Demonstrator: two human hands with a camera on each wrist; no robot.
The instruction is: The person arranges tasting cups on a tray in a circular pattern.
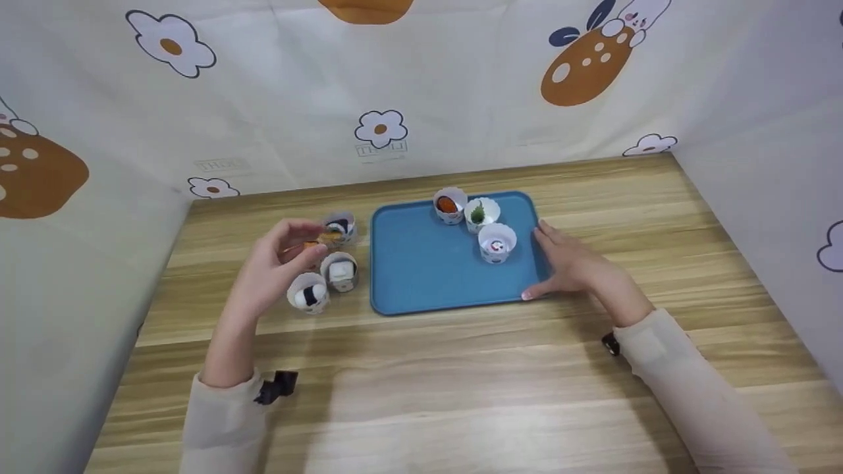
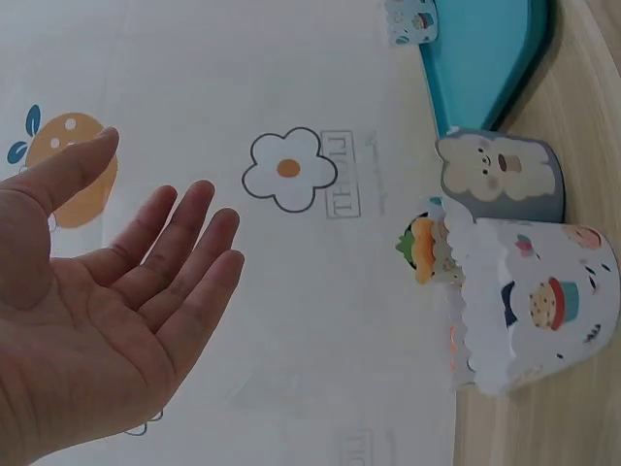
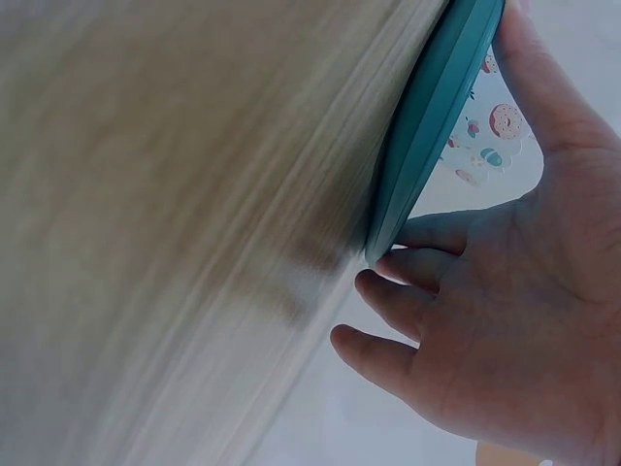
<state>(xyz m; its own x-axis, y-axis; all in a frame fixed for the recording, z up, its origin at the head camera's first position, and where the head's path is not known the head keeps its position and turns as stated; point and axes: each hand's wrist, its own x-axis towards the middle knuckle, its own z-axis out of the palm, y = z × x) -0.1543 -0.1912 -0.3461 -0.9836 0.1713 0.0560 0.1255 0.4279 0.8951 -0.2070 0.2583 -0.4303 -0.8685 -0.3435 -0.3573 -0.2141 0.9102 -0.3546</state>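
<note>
My left hand [image 1: 280,260] hovers at the cluster of scalloped paper cups left of the tray, fingers spread. The left wrist view shows that hand [image 2: 126,282] with nothing between thumb and fingers. A small orange piece [image 1: 330,236] shows beside its fingertips. Around it are a cup with a dark filling [image 1: 347,220], a cup holding a white block [image 1: 341,273], and a cup holding a white piece with a black band [image 1: 309,293]. My right hand [image 1: 571,263] rests at the right end of the blue tray [image 1: 421,263], thumb on the near corner, fingers along the side.
On the tray stand three more cups: one with a red-orange piece [image 1: 448,204], one with a green leaf-shaped piece [image 1: 478,214], and one with a small white and red piece [image 1: 497,247]. A patterned curtain [image 1: 276,99] borders the wooden table [image 1: 421,388].
</note>
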